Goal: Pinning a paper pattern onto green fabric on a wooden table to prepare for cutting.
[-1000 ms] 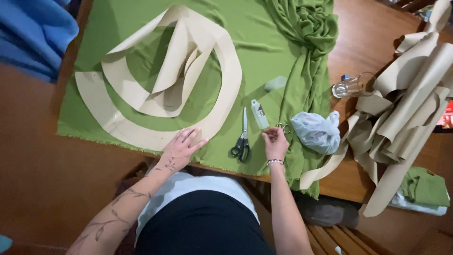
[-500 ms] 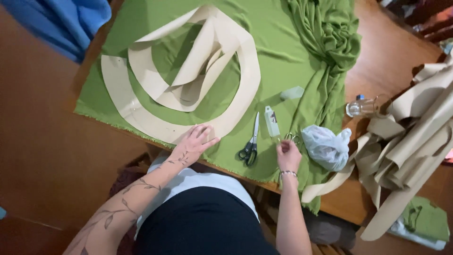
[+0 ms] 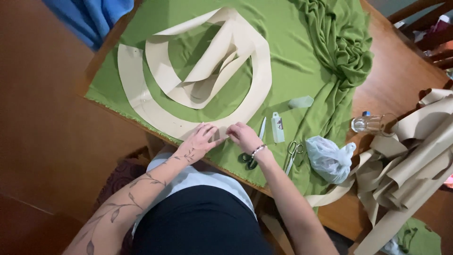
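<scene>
Both hands are resting at the near edge of the curved beige paper pattern (image 3: 155,101), which is lying in looping bands on the green fabric (image 3: 302,52) spread over the wooden surface (image 3: 401,71). The left hand (image 3: 202,138) is lying flat with its fingers spread and loosely extended, pressing down on the lower band of the pattern without gripping anything. The right hand (image 3: 243,136) is sitting just beside it, fingers curled downward and pinching at the paper's edge; whether it is actually holding something small between the fingertips cannot be told from this view. The two hands are nearly touching at the fingertips. A beaded bracelet (image 3: 258,150) is circling the right wrist. Just beyond the right hand, dark-handled scissors (image 3: 252,151) are lying on the fabric, partly hidden under the wrist, and a small white tube (image 3: 277,127) is lying next to them. A second, metal pair of scissors (image 3: 293,153) is resting near a crumpled plastic bag (image 3: 328,158). A clear glass (image 3: 373,123) is lying on its side near a heap of brown paper strips (image 3: 415,160) at the right.
</scene>
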